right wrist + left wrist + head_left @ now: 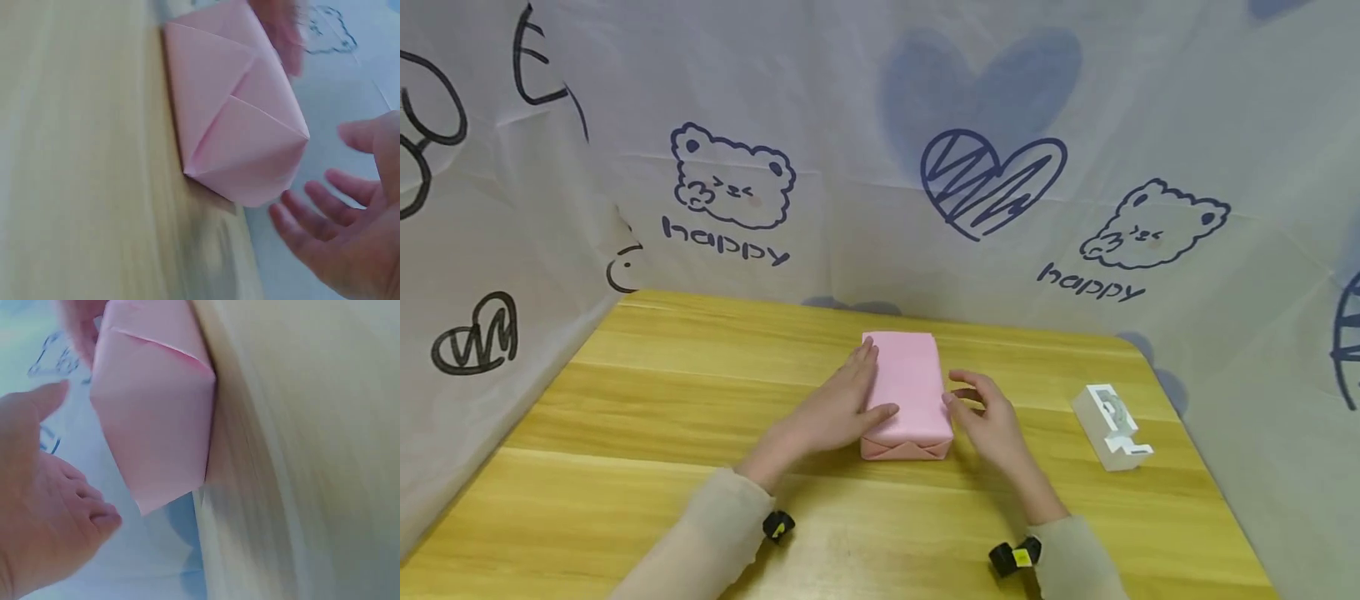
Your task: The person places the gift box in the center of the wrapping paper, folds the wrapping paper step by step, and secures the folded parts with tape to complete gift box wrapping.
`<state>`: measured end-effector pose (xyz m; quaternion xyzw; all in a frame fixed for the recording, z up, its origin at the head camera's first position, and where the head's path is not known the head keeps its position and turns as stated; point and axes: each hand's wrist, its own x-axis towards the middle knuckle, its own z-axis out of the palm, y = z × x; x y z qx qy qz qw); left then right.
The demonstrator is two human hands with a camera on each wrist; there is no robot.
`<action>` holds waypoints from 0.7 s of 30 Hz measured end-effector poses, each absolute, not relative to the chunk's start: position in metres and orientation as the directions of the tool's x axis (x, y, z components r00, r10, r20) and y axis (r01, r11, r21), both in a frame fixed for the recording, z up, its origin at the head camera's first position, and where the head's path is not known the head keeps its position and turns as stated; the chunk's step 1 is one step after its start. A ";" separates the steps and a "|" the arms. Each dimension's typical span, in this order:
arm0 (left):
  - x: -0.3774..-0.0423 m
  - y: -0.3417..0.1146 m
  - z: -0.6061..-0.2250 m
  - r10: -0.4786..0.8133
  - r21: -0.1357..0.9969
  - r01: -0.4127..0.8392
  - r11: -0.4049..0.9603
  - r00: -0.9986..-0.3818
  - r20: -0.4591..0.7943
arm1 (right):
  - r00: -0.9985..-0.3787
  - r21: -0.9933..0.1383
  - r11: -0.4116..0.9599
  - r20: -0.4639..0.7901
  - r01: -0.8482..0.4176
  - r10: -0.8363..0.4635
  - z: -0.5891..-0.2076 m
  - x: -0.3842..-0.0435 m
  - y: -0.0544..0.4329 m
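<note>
The bare left hand (837, 410) spreads its thumb wide from straight fingers at the left edge of the pink, paper-wrapped rectangular box (910, 383), midway across the yellow wood-grain tabletop (662, 408). Just right, the bare right hand (996, 427) parts its curved fingers, holding nothing; farther right stands a white, block-shaped tape dispenser (1099, 427).

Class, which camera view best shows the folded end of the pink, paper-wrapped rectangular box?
The right wrist view: the folded end appears large, its flaps distinct. The head view shows it small; the left wrist view crops it.
</note>
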<state>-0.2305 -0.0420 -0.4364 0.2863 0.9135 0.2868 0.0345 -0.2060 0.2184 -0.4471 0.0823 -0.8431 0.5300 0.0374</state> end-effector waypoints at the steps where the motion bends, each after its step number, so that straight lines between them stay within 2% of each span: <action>1: -0.231 -0.042 -0.437 0.519 0.570 0.466 0.677 -0.851 0.080 | -0.990 -0.904 0.404 0.111 -0.137 -0.087 -0.447 -0.208 0.219; 5: -0.230 -0.041 -0.442 0.440 0.675 0.332 0.659 -0.898 0.012 | -0.993 -0.929 0.368 -0.013 -0.032 -0.118 -0.449 -0.215 0.220; 9: -0.229 -0.041 -0.450 0.433 0.751 0.270 0.602 -0.901 -0.024 | -0.984 -0.931 0.364 -0.084 0.021 -0.157 -0.453 -0.219 0.218; 16: -0.228 -0.039 -0.454 0.426 0.815 0.207 0.542 -0.903 -0.054 | -0.984 -0.915 0.404 -0.064 -0.009 -0.166 -0.455 -0.220 0.214; 21: -0.228 -0.036 -0.448 0.409 0.869 0.212 0.446 -0.912 0.013 | -0.994 -0.948 0.319 -0.041 0.006 -0.105 -0.449 -0.218 0.208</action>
